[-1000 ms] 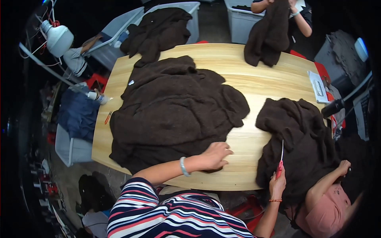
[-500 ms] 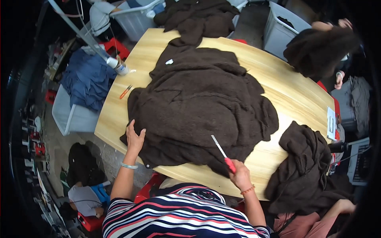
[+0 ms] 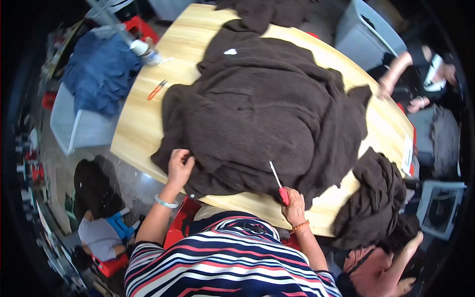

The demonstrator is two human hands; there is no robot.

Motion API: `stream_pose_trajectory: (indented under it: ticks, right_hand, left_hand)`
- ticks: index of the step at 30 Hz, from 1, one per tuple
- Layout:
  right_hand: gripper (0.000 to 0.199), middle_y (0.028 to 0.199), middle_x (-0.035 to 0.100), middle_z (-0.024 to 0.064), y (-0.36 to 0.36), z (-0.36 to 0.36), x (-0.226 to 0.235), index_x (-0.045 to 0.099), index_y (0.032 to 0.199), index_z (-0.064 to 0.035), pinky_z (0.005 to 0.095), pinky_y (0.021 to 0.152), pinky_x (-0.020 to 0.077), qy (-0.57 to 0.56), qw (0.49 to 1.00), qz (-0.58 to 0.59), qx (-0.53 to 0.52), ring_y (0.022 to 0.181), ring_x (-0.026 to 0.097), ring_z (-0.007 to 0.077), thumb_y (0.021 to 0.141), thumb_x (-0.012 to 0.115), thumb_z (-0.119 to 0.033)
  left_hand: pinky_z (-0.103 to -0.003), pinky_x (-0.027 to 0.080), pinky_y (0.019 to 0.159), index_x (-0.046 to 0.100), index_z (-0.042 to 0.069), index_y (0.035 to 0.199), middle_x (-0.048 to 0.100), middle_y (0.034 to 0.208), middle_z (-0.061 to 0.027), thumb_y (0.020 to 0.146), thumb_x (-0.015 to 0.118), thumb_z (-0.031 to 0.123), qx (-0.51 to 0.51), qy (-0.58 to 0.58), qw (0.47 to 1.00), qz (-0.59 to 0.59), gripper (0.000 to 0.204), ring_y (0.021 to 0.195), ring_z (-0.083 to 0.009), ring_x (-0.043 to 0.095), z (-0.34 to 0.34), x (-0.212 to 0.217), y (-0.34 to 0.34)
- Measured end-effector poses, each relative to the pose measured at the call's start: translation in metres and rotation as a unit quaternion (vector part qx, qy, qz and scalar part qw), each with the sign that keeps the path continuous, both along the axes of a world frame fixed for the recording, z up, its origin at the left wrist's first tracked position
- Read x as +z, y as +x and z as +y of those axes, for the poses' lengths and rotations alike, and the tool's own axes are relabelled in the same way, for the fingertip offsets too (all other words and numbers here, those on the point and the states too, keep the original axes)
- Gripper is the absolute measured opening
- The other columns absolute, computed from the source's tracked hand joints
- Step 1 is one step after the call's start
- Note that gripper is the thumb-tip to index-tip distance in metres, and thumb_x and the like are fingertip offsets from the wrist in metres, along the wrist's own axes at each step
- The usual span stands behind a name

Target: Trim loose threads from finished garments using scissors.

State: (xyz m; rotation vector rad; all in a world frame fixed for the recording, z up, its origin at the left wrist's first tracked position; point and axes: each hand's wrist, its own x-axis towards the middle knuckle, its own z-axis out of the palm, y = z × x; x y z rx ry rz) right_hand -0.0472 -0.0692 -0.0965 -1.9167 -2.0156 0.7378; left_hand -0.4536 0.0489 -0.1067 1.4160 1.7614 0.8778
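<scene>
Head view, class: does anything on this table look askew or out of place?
The big brown fleece garment lies rumpled, its near edge hanging past the table edge by the left hand. Small orange scissors lie loose beside it.

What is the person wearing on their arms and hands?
Both forearms are bare, with no gloves. The left hand has a pale, light-coloured bangle on its wrist. The right hand has a thin orange beaded bracelet. The top is striped in navy, white and red.
</scene>
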Motion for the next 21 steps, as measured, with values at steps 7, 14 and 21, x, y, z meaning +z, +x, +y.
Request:
stream_pose_trajectory:
  ticks: [7, 14, 21]
  right_hand:
    - [0.041, 0.109, 0.065, 0.0115, 0.047, -0.014, 0.018, 0.059, 0.114, -0.0089, 0.0412, 0.079, 0.0449, 0.111, 0.988, 0.001, -0.111, 0.101, 0.061, 0.0302, 0.074, 0.067, -0.001]
    - [0.026, 0.096, 0.066, 0.0172, 0.13, -0.057, 0.023, 0.059, 0.11, -0.0062, 0.0471, 0.08, 0.0488, 0.113, 0.947, 0.012, -0.301, 0.09, 0.063, 0.0383, 0.084, 0.065, -0.008]
    - [0.025, 0.097, 0.066, 0.0194, 0.145, -0.136, 0.014, 0.059, 0.109, -0.0053, 0.0473, 0.079, 0.0497, 0.091, 0.934, 0.039, -0.344, 0.091, 0.063, 0.0398, 0.085, 0.066, -0.01]
  left_hand:
    - [-0.033, 0.048, 0.082, 0.057, 0.002, 0.116, 0.053, 0.121, -0.0142, 0.088, 0.063, 0.001, 0.008, 0.223, 0.965, 0.141, 0.028, 0.108, -0.0271, 0.055, -0.024, 0.043, 0.033]
    - [-0.048, 0.037, 0.107, 0.04, 0.008, 0.144, 0.04, 0.14, -0.0236, 0.066, 0.087, 0.024, -0.459, 0.15, 0.87, 0.102, 0.092, 0.126, -0.0416, 0.042, -0.052, 0.052, 0.251]
    - [-0.052, 0.043, 0.099, 0.032, 0.015, 0.148, 0.032, 0.143, -0.0262, 0.065, 0.081, 0.007, -0.425, 0.187, 0.85, 0.246, 0.096, 0.122, -0.0463, 0.043, -0.01, -0.024, 0.414]
